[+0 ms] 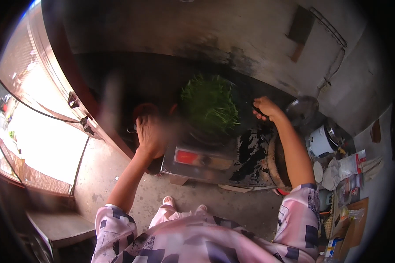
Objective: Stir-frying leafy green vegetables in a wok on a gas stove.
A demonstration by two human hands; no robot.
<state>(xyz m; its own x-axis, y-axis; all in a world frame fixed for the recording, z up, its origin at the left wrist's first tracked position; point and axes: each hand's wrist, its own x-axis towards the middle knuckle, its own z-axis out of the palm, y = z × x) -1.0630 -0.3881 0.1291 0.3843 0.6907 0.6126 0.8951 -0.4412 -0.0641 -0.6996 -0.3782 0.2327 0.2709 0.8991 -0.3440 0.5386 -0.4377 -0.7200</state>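
A heap of leafy greens [210, 102] fills a dark pan, whose rim is mostly hidden, on a gas stove [200, 161]. To the right of the greens, my right hand [265, 107] is closed around a dark handle [259, 110]. The handle points toward the pan, but shadow hides where it joins. On the left, my left hand [149, 134] reaches down beside a round reddish container [146, 109]. Its fingers meet or overlap the container's near side, and blur hides whether they grip it.
A large round pot or stove opening [276, 161] lies under my right forearm. Farther right are a metal lid [302, 110], a rice cooker [322, 141] and several plastic bags [349, 164]. A bright doorway [49, 125] stands at left, with a low bench [64, 227] near it.
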